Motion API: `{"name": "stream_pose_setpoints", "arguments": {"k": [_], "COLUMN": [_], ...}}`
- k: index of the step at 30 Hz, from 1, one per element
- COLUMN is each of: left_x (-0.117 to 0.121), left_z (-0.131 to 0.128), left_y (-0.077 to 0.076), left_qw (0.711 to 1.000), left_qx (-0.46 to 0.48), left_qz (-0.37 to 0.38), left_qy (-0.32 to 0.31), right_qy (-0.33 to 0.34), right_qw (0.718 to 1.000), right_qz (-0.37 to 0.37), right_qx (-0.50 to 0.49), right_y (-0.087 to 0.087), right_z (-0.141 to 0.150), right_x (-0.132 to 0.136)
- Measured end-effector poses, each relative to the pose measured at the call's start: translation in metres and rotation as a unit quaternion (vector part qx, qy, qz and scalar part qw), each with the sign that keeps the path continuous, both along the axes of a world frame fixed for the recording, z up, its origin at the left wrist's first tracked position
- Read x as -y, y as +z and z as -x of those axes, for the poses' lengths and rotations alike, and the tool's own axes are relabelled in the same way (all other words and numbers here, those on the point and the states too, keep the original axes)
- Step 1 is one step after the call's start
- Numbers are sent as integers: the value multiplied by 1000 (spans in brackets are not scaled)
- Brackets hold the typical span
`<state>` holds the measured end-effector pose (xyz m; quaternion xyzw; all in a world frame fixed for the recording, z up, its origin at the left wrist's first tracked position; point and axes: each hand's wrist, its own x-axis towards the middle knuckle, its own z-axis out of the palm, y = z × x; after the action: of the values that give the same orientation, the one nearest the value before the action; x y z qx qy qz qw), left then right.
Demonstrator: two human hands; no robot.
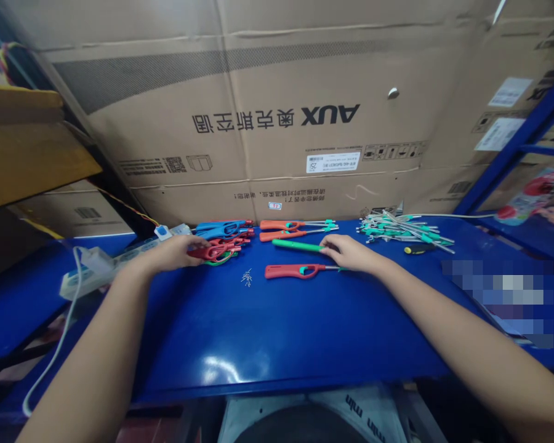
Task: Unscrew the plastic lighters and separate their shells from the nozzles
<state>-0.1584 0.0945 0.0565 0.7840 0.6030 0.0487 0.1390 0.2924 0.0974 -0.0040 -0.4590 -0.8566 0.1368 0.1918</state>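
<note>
Item: my right hand (348,253), its fingers (329,245) pressed together and curled over the end of a green lighter handle (296,245). The handle lay just above the red utility lighter (299,271); I could not tell whether the fingers pinched it.

Item: my left hand (168,253), fingers close together, tips at a heap of red lighter shells (219,250), well left of the red utility lighter. No firm pinch could be made out.

Further out from that lighter: tiny metal pins (246,277) just to its left; two orange utility lighters (286,229) side by side behind it; blue lighter shells (221,229) behind and to its left; a heap of metal lighter nozzles with green fittings (404,232) and a black-and-yellow screwdriver (415,248) well to its right. All stood on a blue steel workbench (277,369). The parts seemed grouped by kind and colour, likely so each lot stayed within reach of my hands.
</note>
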Motion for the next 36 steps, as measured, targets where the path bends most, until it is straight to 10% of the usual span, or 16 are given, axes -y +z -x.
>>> {"name": "stream_pose_setpoints", "arguments": {"k": [12,21,29,36], "left_x": [24,58,63,61], "left_z": [-49,-151,-151,-150], "left_y": [9,-55,-63,-72], "left_qw": [990,954,942,940], "left_qx": [21,15,7,9], "left_qz": [-117,-173,-196,-204], "left_qy": [-74,-246,-272,-274], "right_qy": [-9,-11,81,6], "right_qw": [995,998,990,998], "right_qz": [-95,-20,93,-17], "right_qx": [31,50,69,63], "right_y": [-4,1,29,21], "right_z": [8,37,11,17], "right_x": [-13,-57,-55,-67]}}
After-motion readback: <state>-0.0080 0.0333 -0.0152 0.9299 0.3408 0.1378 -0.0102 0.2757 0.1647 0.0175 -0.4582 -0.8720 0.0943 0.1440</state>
